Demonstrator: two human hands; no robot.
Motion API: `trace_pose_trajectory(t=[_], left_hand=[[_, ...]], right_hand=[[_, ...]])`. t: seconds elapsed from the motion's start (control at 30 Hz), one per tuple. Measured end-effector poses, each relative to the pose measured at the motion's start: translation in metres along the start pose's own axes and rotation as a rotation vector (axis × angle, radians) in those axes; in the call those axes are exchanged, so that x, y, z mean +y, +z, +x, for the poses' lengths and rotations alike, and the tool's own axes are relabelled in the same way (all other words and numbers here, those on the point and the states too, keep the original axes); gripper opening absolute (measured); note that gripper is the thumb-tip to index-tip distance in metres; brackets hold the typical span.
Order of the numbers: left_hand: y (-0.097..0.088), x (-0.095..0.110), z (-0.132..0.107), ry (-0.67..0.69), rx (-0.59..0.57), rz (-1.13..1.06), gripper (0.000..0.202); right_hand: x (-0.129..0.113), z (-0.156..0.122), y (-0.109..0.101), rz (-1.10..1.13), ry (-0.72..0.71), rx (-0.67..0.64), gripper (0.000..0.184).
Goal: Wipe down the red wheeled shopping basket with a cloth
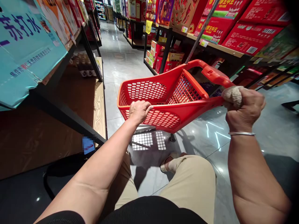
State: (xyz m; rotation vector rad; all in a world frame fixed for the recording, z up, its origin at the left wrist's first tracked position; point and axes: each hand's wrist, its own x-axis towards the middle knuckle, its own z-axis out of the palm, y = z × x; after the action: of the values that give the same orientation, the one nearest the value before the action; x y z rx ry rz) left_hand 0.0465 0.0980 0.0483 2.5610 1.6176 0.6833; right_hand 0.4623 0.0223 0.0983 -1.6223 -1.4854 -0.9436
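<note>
Red shopping cart (173, 107) points left, long axis running sideways.

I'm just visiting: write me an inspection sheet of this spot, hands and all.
Surface: shiny grey tiled floor.
Job's things: red shopping cart.
Clutter: dark bottles on the left lower shelf.
Hands: left hand curled over the cart's near rim; right hand at the near end of the handle, with a pale fuzzy item.
Cables: nothing seen.
Surroundings: light-blue box at left; stacked red boxes at right.
</note>
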Motion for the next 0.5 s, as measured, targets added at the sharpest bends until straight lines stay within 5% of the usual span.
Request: trace_pose_trajectory(t=[0.1, 0.23, 0.37, 0.5], left_hand=[[-0.001, -0.01, 0.001, 0.004, 0.032, -0.013, 0.037], [-0.004, -0.025, 0.003, -0.021, 0.064, -0.015, 0.039], [-0.009, -0.036, 0.004, -0.05, 0.074, -0.005, 0.044], [-0.013, -0.046, 0.006, -0.077, 0.076, -0.011, 0.048]], right_hand=[[-0.009, -0.018, 0.018, 0.085, 0.033, 0.188, 0.056], [-0.07, -0.06, 0.037, 0.151, 0.143, 0.243, 0.049], [-0.127, -0.126, 0.049, 0.259, 0.154, 0.054, 0.047], [-0.158, -0.2, 0.059, 0.3, 0.046, -0.277, 0.05]])
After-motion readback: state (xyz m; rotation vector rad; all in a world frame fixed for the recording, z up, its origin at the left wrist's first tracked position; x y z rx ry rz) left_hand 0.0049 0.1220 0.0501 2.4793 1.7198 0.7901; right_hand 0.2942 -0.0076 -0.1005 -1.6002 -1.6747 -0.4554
